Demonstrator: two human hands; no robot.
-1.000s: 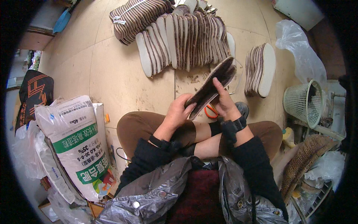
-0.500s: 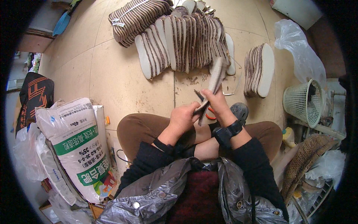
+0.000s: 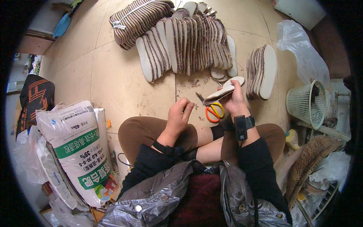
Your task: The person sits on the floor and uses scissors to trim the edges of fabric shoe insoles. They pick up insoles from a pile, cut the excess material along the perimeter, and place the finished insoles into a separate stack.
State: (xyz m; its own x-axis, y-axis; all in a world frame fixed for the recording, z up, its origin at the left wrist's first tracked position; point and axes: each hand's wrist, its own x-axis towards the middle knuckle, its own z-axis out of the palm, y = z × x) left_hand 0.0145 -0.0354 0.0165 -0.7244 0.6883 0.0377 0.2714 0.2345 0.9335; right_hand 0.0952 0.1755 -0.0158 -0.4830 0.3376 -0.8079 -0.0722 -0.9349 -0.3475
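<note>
My right hand (image 3: 235, 101) grips an insole (image 3: 224, 90) with a white face and a dark, fuzzy edge. That insole is tilted, one rounded end up beside my fingers. My left hand (image 3: 180, 116) is apart from it, to its left, with fingers curled and thumb pressed against them; whatever they may hold is hidden. Below the insole a pair of scissors (image 3: 213, 120) shows one orange and one yellow handle loop, its blades partly covered. Just beyond, a long row of insoles (image 3: 193, 47) stands on edge, with a few lying flat at its right end.
A smaller stack of insoles (image 3: 261, 72) stands to the right, and a tied bundle (image 3: 140, 20) lies at the far left. Dark fuzz scraps dot the tiled floor (image 3: 124, 87). Flanking my folded legs are a printed sack (image 3: 77, 147) and a green plastic basket (image 3: 302, 106).
My left hand has come off the insole and moved left. The right hand has turned and shifted slightly right with the insole, now showing its white face. More of the scissors shows.
</note>
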